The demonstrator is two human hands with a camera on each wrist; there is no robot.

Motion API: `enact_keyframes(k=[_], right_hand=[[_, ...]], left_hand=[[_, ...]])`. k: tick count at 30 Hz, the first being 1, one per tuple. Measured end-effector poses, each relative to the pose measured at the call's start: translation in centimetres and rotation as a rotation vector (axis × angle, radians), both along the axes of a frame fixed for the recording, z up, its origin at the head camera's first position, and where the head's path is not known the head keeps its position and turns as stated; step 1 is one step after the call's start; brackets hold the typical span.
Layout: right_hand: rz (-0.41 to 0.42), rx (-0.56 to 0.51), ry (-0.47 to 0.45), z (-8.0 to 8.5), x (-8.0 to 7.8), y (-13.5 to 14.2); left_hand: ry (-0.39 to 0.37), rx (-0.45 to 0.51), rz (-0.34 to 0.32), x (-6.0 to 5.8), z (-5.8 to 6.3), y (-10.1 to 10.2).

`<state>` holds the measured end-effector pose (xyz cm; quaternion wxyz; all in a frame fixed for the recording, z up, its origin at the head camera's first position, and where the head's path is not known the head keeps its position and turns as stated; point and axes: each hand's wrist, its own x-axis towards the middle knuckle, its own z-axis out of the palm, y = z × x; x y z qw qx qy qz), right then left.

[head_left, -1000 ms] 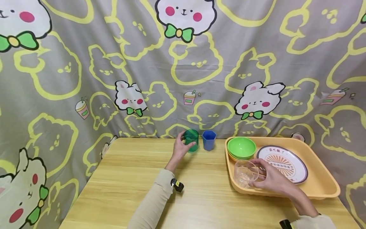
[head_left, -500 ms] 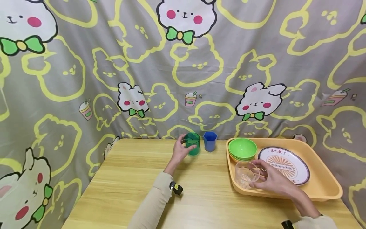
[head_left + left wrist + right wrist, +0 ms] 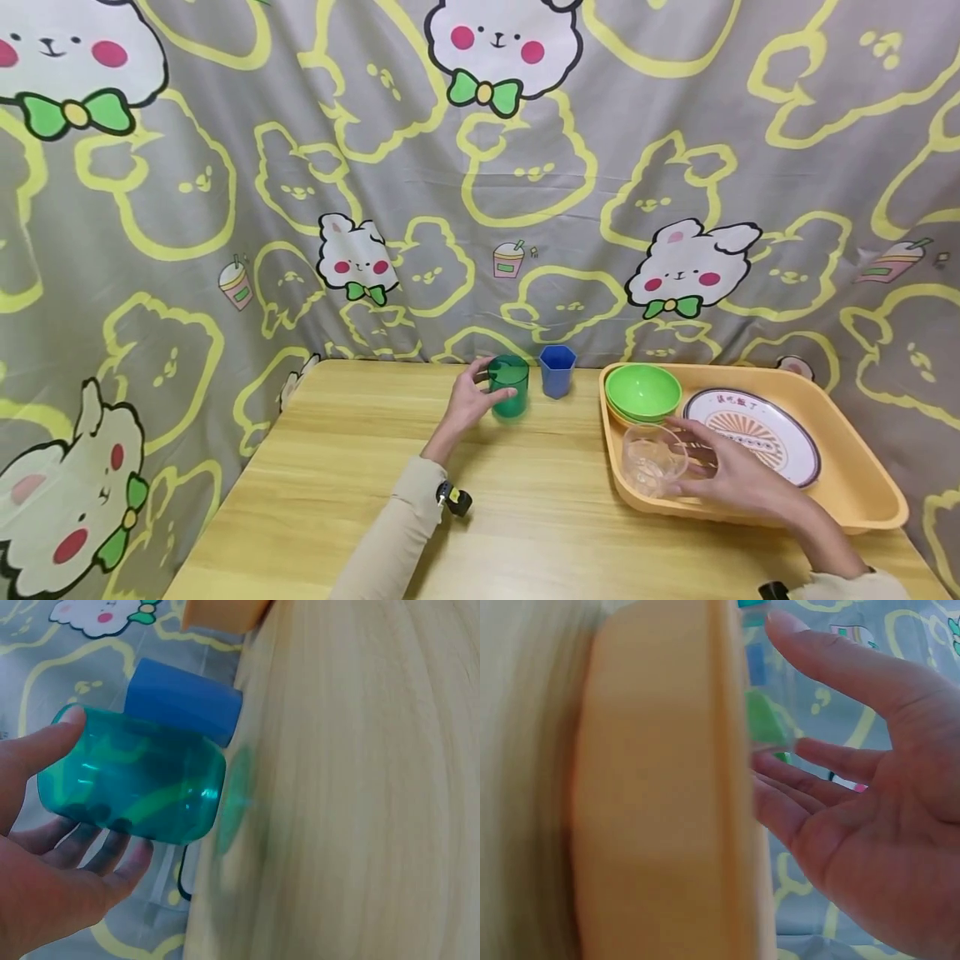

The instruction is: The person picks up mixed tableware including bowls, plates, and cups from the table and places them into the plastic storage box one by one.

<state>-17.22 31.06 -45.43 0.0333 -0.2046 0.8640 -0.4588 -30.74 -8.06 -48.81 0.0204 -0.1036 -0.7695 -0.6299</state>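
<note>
In the head view my left hand [image 3: 470,402] grips a translucent green cup [image 3: 510,400] near the back of the table. In the left wrist view the thumb lies on one side of this cup [image 3: 142,780] and the fingers on the other. A strip of table shows between its base and its green reflection. My right hand [image 3: 738,473] holds a clear cup [image 3: 647,467] at the near left corner of the orange tray [image 3: 862,492], thumb and fingers on either side. The right wrist view has the tray wall hiding much of the clear cup [image 3: 780,682].
A blue cup [image 3: 557,372] stands just right of the green one, by the patterned curtain [image 3: 420,183]. Inside the tray are stacked bowls, a green bowl [image 3: 643,392] uppermost, and an oval white plate [image 3: 798,450]. The wooden table [image 3: 337,433] extends to the left.
My left hand has brought the green cup a little toward me, away from the curtain. The right hand and the clear cup stay at the tray corner. The head view has shifted slightly.
</note>
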Motion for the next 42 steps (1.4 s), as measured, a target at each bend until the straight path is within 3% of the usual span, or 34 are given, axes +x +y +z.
enact_keyframes(k=[7, 15, 26, 33, 42], right_hand=[[-0.036, 0.000, 0.116, 1.8, 0.0, 0.5], [-0.120, 0.022, 0.179, 3.7, 0.1, -0.4], [-0.232, -0.053, 0.348, 4.6, 0.0, -2.5], [-0.232, -0.098, 0.359, 4.7, -0.5, -4.2], [-0.154, -0.217, 0.297, 4.5, -1.4, -6.8]], left_hand=[[-0.011, 0.000, -0.003, 0.7, 1.2, -0.9], [0.045, -0.011, -0.037, 1.5, 2.6, -1.8], [0.095, 0.036, -0.100, 3.3, 3.8, -2.5], [0.137, 0.057, -0.109, 3.9, 4.9, -2.4], [0.155, 0.102, -0.212, 4.8, 6.0, -1.6]])
